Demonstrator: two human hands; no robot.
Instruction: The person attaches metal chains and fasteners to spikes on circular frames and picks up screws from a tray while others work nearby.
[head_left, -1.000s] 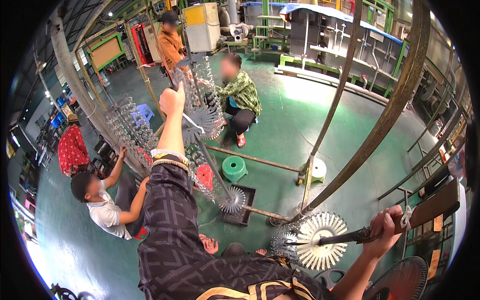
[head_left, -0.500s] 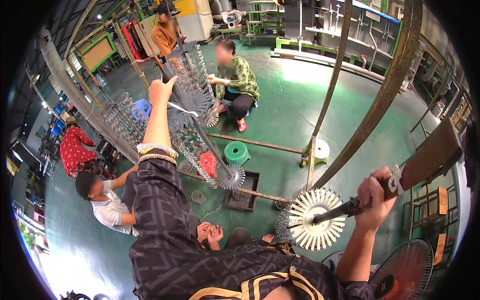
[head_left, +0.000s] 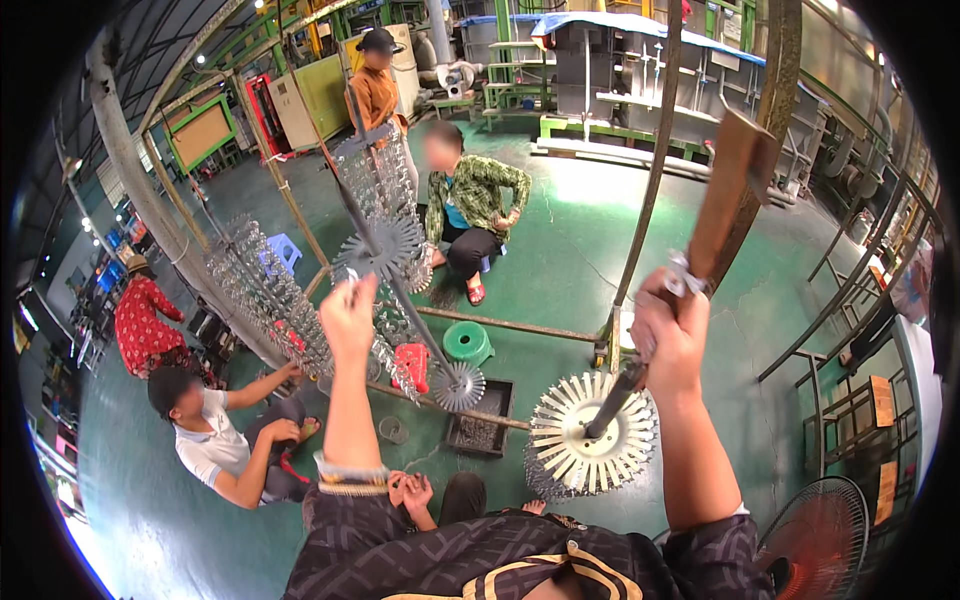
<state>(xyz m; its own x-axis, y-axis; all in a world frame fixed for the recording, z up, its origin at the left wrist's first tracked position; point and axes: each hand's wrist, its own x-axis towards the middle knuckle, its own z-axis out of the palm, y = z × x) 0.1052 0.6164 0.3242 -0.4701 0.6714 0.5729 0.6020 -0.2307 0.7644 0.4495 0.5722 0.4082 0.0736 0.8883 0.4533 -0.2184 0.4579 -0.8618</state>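
Note:
My left hand (head_left: 348, 320) is raised left of centre, its fingers pinched on a small white strip (head_left: 352, 277). Just behind it a dark hanging rod (head_left: 402, 293) carries a grey slotted disc (head_left: 383, 250) and, lower down, a smaller disc (head_left: 459, 386). On the right, my right hand (head_left: 675, 345) is closed around the upper part of another dark rod (head_left: 614, 400). That rod passes through the centre of a pale slotted disc (head_left: 555, 435), with more discs stacked beneath. A white tie (head_left: 684, 274) wraps the rod's top beside a brown flat bar (head_left: 728, 195).
A person in a green shirt (head_left: 480, 190) crouches ahead; one in white (head_left: 215, 440) sits left. A co-worker's hands (head_left: 410, 495) show below my left arm. Around stand a green stool (head_left: 480, 350), a red stool (head_left: 411, 368), a black tray (head_left: 508, 400), metal posts (head_left: 650, 190) and a fan (head_left: 820, 530).
My left hand has left the hanging rod, coming lower and nearer. My right hand, with its rod and discs, has moved left and upward. The person in green has turned and drawn back their hands.

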